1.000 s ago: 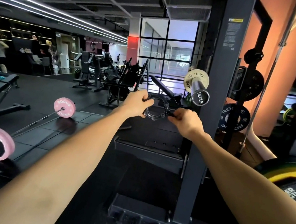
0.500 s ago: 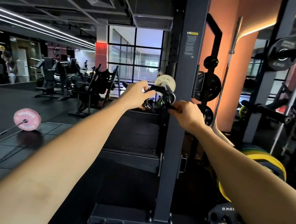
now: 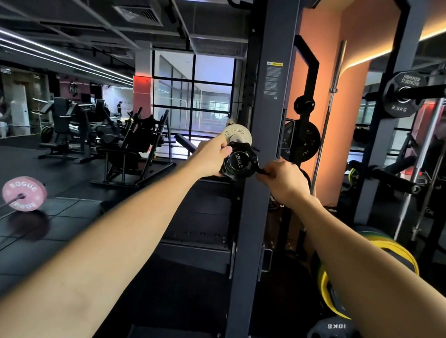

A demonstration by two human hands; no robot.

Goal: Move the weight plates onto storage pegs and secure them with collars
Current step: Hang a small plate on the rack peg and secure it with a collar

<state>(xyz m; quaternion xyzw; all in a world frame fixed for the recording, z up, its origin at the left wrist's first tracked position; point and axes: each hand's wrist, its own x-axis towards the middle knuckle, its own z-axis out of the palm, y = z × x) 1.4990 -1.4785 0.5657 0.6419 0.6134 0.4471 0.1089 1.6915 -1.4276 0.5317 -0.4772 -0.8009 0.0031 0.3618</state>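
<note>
The collar (image 3: 241, 162) sits round the tip of the peg (image 3: 237, 160), just in front of the white plate (image 3: 236, 133); the left hand (image 3: 211, 156) curls round its left side and the right hand (image 3: 283, 179) pinches its lever. This looks like the securing step: next, slide it back against the plate and close the lever. The upright (image 3: 253, 202) stands just behind, crowding the right hand, with a pink barbell (image 3: 24, 193) lying well apart on the floor.

The collar (image 3: 241, 162) looks like glossy black plastic around a peg (image 3: 237, 160) with a smooth, shiny end cap. The upright (image 3: 253, 202) is matt dark-painted metal. Far left, a pink plate (image 3: 24, 193) looks dull and rubbery; floor tiles (image 3: 29, 240) are matt rubber.
</note>
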